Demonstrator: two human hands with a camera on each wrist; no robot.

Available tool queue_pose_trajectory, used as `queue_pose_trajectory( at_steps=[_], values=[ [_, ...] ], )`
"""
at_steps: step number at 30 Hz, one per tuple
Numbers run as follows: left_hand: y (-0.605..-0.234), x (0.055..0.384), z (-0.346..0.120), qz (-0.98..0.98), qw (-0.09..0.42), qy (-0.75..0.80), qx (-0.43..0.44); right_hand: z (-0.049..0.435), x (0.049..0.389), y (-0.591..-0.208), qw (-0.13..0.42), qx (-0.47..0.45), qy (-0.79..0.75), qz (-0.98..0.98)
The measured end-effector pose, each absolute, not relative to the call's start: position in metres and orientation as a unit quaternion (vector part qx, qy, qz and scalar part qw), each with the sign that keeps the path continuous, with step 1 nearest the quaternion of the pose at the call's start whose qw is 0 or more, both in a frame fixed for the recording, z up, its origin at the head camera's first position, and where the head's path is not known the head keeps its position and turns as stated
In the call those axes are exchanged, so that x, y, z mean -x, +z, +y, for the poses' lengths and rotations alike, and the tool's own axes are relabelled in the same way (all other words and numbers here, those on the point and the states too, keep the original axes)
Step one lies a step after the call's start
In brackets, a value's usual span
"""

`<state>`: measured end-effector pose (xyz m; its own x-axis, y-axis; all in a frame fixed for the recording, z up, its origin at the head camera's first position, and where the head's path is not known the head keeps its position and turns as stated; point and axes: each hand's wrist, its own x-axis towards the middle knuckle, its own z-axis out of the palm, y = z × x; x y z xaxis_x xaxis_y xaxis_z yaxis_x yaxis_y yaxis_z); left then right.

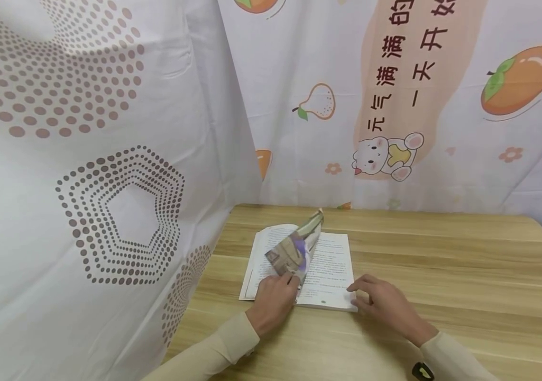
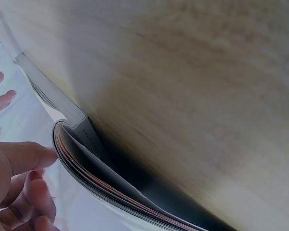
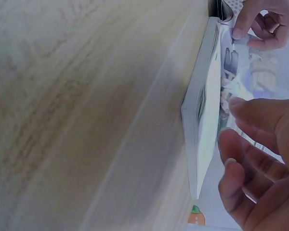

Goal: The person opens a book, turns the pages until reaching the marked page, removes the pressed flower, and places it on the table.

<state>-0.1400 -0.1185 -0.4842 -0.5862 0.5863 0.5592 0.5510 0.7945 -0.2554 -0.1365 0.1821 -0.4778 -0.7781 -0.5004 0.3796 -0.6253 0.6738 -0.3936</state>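
An open book lies on the table, text showing on both sides. A colour-printed page stands up from its middle, folded over toward the left. My left hand pinches the lower edge of this colour page between thumb and fingers, near the spine. In the left wrist view the left-hand pages bow up off the table. By the lower right corner of the book is my right hand, fingers loosely bent and holding nothing. The right wrist view shows its thumb and fingertips apart, close to the page block.
The wooden table stretches away to the right of the book. A white patterned cloth hangs along the left side, and another printed cloth hangs behind the table. A dark object sits at the right sleeve cuff.
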Motion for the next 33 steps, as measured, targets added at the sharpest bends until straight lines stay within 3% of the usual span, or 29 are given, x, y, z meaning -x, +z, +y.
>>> queue_pose_trajectory(
  at_steps=[12, 23, 27, 33],
  values=[
    [-0.4804, 0.1406, -0.1197, -0.895, 0.285, 0.028, 0.341, 0.1829, 0.1364, -0.4844, 0.09, -0.322, 0.207, -0.919],
    [-0.4809, 0.1383, -0.1189, -0.911, 0.239, 0.026, 0.335, 0.1774, 0.1363, -0.4866, 0.198, -0.371, 0.151, -0.895],
    [-0.4825, 0.1391, -0.1185, -0.914, 0.231, 0.014, 0.335, 0.1776, 0.1363, -0.4847, 0.211, -0.376, 0.158, -0.888],
    [-0.4838, 0.1386, -0.1182, -0.925, 0.193, -0.008, 0.328, 0.1779, 0.1364, -0.4814, 0.189, -0.366, 0.194, -0.89]
  ],
)
